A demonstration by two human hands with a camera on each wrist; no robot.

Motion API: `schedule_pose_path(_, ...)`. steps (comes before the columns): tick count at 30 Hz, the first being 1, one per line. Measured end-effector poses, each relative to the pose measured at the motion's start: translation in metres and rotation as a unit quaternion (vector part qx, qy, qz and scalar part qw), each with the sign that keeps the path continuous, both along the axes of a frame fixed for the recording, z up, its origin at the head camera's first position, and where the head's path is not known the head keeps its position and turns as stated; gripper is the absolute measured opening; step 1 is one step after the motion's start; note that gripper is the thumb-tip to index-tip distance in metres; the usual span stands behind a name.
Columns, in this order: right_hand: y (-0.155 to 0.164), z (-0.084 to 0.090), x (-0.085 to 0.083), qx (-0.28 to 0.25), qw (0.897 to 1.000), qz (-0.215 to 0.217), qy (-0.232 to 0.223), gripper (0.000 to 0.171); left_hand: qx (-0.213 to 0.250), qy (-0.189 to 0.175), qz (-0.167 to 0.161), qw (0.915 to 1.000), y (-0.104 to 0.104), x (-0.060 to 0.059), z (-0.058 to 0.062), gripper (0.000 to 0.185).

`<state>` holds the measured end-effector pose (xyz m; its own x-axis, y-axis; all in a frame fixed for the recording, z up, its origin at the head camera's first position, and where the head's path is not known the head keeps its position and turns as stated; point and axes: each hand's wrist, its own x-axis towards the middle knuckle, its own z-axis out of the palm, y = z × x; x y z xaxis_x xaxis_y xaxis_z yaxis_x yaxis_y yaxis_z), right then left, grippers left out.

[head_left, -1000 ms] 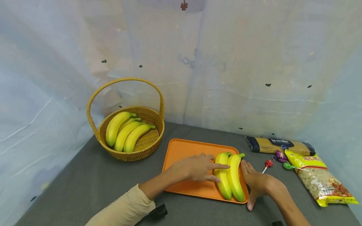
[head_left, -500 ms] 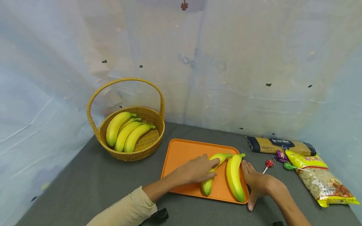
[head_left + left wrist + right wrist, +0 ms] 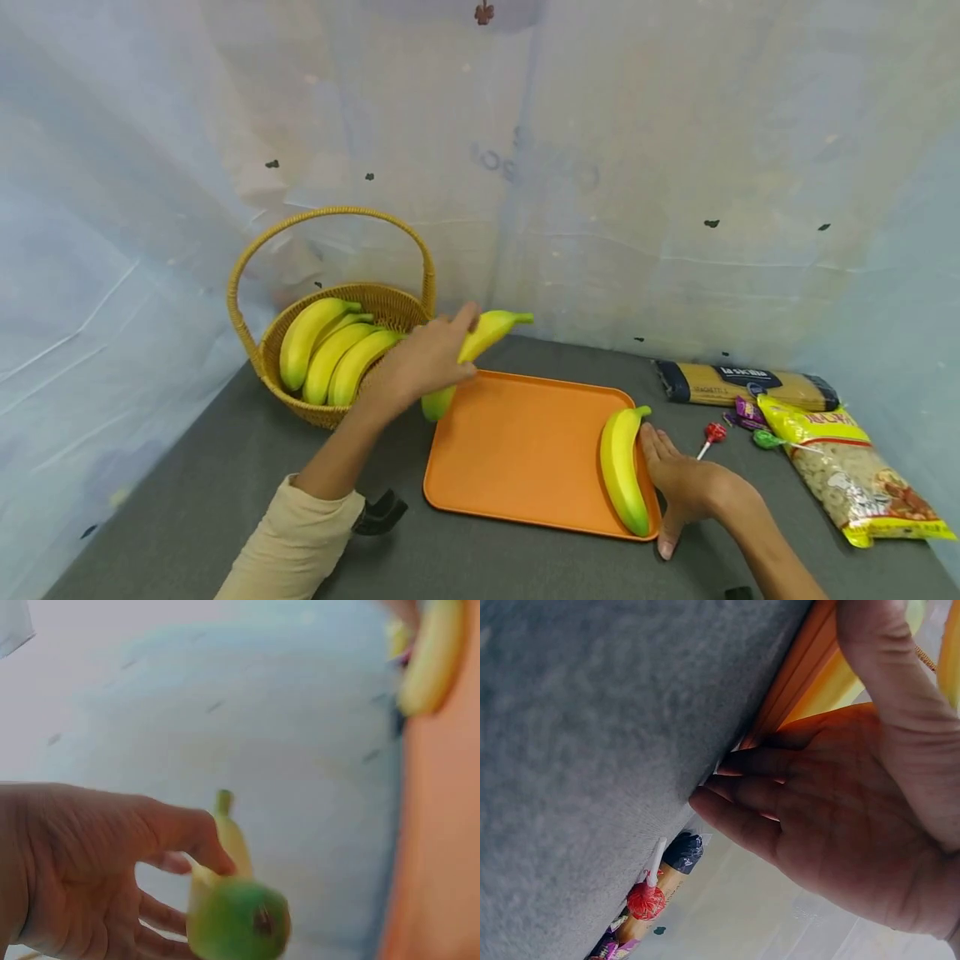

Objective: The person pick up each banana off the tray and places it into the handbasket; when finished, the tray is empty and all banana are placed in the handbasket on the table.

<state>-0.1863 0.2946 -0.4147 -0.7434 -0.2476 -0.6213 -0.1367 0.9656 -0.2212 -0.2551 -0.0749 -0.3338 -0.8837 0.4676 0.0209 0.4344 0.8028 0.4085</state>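
My left hand [image 3: 423, 360] grips a yellow banana [image 3: 480, 340] and holds it in the air between the wicker basket [image 3: 375, 400] and the orange tray [image 3: 517, 450]. In the left wrist view the banana's [image 3: 234, 907] green end faces the camera, with my fingers [image 3: 176, 840] curled round it. One more banana [image 3: 621, 467] lies on the tray's right side. My right hand [image 3: 675, 483] rests flat against the tray's right edge, fingers straight beside that banana. In the right wrist view my right fingers [image 3: 757, 795] touch the tray rim [image 3: 795, 682]. Three bananas [image 3: 330, 350] lie in the basket.
A spaghetti packet [image 3: 742, 387], a bag of snacks [image 3: 847, 475] and lollipops [image 3: 712, 435] lie on the grey table at the right. A red lollipop [image 3: 646, 900] shows in the right wrist view. Pale sheeted walls close the table in behind and at both sides.
My left hand has picked up the left banana from the tray and carried it up and left toward the basket. The right hand and the other banana have stayed put.
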Motion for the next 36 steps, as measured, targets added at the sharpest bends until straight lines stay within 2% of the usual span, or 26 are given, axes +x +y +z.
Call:
schedule_pose_path(4, 0.002, 0.001, 0.001, 0.0, 1.0, -0.001, 0.002, 0.162, 0.001, -0.003, 0.036, 0.9994, -0.048, -0.007, 0.019, 0.046)
schedule_pose_path(7, 0.002, 0.001, 0.001, -0.001, 1.0, -0.003, 0.004, 0.162, -0.01, -0.024, 0.072, 0.9971, -0.079, -0.014, 0.024, 0.047)
schedule_pose_path(11, 0.002, 0.001, 0.001, -0.005, 1.0, -0.002, 0.004, 0.162, -0.042, -0.066, 0.123, 0.9893, -0.115, -0.026, 0.017, 0.045)
schedule_pose_path(13, 0.001, 0.001, 0.001, -0.005, 1.0, -0.002, 0.003, 0.161, -0.057, -0.082, 0.151, 0.9836, -0.129, -0.03, 0.011, 0.052)
schedule_pose_path(15, 0.0, 0.001, 0.001, -0.005, 1.0, -0.002, 0.002, 0.161, -0.068, -0.096, 0.179, 0.9767, -0.138, -0.034, 0.005, 0.067)
schedule_pose_path(17, 0.0, 0.001, 0.001, -0.004, 1.0, -0.002, 0.001, 0.161, -0.076, -0.111, 0.209, 0.9686, -0.144, -0.037, 0.0, 0.081)
schedule_pose_path(19, 0.0, 0.001, 0.001, -0.003, 1.0, -0.002, 0.0, 0.161, -0.083, -0.116, 0.236, 0.9613, -0.148, -0.041, -0.004, 0.085)
schedule_pose_path(20, 0.0, 0.001, 0.001, -0.003, 1.0, -0.002, 0.0, 0.161, -0.086, -0.117, 0.248, 0.9579, -0.149, -0.042, -0.006, 0.081)
schedule_pose_path(22, 0.0, 0.001, 0.0, -0.004, 1.0, -0.002, 0.0, 0.161, -0.093, -0.116, 0.265, 0.9528, -0.151, -0.045, -0.008, 0.062)
schedule_pose_path(24, 0.0, 0.001, 0.0, -0.004, 1.0, -0.002, -0.001, 0.161, -0.101, -0.115, 0.268, 0.9511, -0.153, -0.047, -0.011, 0.04)
schedule_pose_path(26, -0.001, 0.001, 0.0, -0.004, 1.0, -0.002, -0.001, 0.161, -0.109, -0.12, 0.264, 0.9509, -0.155, -0.049, -0.013, 0.031)
schedule_pose_path(30, -0.001, 0.001, 0.0, -0.004, 1.0, -0.001, -0.001, 0.161, -0.114, -0.122, 0.255, 0.9524, -0.156, -0.049, -0.016, 0.028)
schedule_pose_path(33, -0.001, 0.001, 0.0, -0.005, 1.0, 0.0, 0.001, 0.162, -0.115, -0.089, 0.249, 0.9575, -0.15, -0.047, -0.014, 0.029)
schedule_pose_path(36, -0.001, 0.002, 0.0, -0.003, 1.0, 0.001, 0.002, 0.162, -0.105, -0.031, 0.228, 0.9674, -0.132, -0.043, -0.011, 0.034)
